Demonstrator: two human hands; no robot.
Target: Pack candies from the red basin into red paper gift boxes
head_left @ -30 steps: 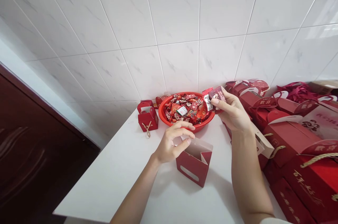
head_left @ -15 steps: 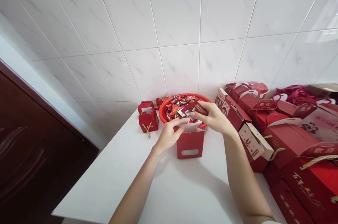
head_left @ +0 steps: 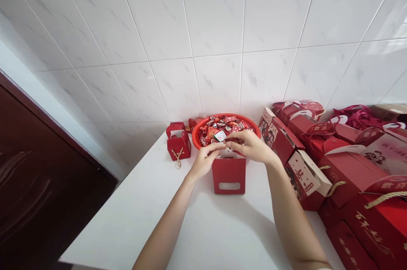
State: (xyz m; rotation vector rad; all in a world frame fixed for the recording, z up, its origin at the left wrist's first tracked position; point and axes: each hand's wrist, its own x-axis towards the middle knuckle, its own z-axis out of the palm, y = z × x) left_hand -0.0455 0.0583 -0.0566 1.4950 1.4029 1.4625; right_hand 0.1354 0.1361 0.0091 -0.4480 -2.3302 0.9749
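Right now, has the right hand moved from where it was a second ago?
Yes, to the left. The right hand was mostly right of the red basin; now it overlaps the basin's near right rim in this view.

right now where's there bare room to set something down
White tabletop is bare left of the left forearm, in front of the twine-tied box, and between both forearms, nearer than the open red carton. Crowded: around the candy basin and rightward, with piled gift boxes.
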